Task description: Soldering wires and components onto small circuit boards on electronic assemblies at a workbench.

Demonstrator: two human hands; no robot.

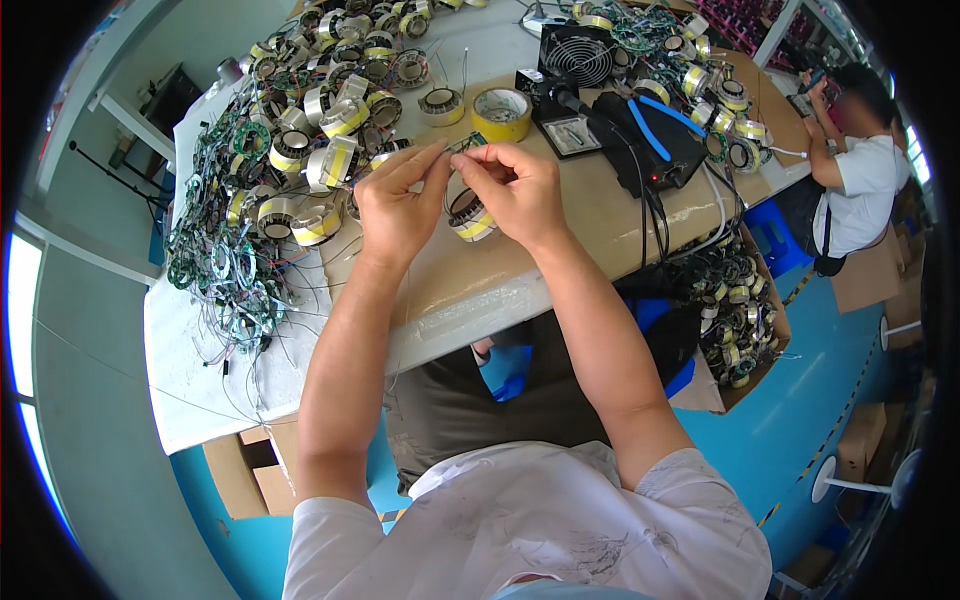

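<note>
Filling a cardboard box [700,392]: yellow-banded rings [738,294]; hands [528,197] near another ring [475,228].

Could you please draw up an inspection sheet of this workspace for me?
Surface: white table, partly covered by a brown sheet.
Job's things: yellow-banded metal ring part on the sheet.
Clutter: heaped metal rings and tangled green circular circuit boards, left.
Hands: left hand and right hand close together beside the ring part, fingers drawn in; grip unclear.
Cables: black cables near the black box.
Surroundings: person in white shirt; brown cardboard box of parts, blue floor.
</note>
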